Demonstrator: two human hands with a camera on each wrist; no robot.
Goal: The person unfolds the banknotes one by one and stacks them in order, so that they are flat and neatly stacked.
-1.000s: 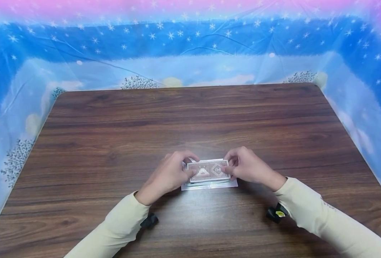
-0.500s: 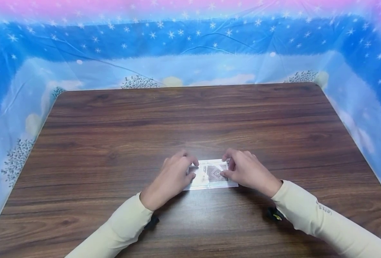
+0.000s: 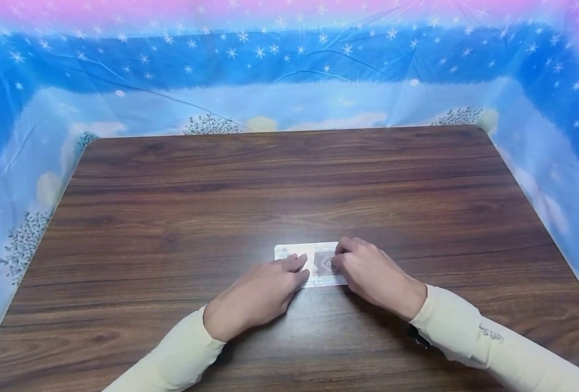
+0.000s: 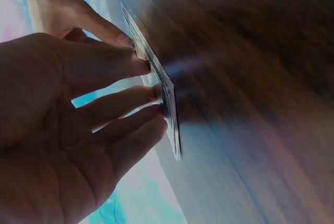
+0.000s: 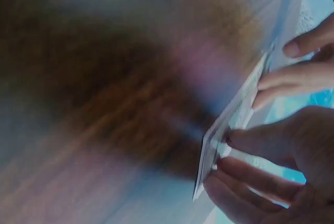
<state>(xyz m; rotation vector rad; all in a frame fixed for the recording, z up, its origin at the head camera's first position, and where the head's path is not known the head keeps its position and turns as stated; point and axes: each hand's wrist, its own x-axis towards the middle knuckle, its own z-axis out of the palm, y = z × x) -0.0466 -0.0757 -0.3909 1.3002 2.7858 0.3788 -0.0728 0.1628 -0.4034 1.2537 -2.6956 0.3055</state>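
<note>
A flat rectangular packet in shiny clear plastic (image 3: 325, 279) lies on the table, a patterned panel showing through its right half. My left hand (image 3: 257, 291) rests its fingertips on the packet's left half, the fingers extended. At the right end, my right hand (image 3: 375, 275) touches the packet with thumb and fingertips. From the left wrist view, the packet (image 4: 169, 106) appears edge-on under the left hand's fingers (image 4: 138, 135). Thin layers show along its edge. In the right wrist view, the right thumb (image 5: 261, 140) and fingers meet the packet's upper face slightly apart. Glare hides the print on the left half.
The brown wood-grain table (image 3: 289, 185) stretches out behind and to both sides of the packet. A blue and pink snowflake-patterned cloth (image 3: 289, 60) hangs around its back and sides. A dark wrist camera (image 3: 419, 336) sits under the right sleeve.
The patterned piece held above the plastic now lies flat beneath its glossy surface. My left hand has moved nearer me and laid its fingers on top; my right hand has lowered onto the right end.
</note>
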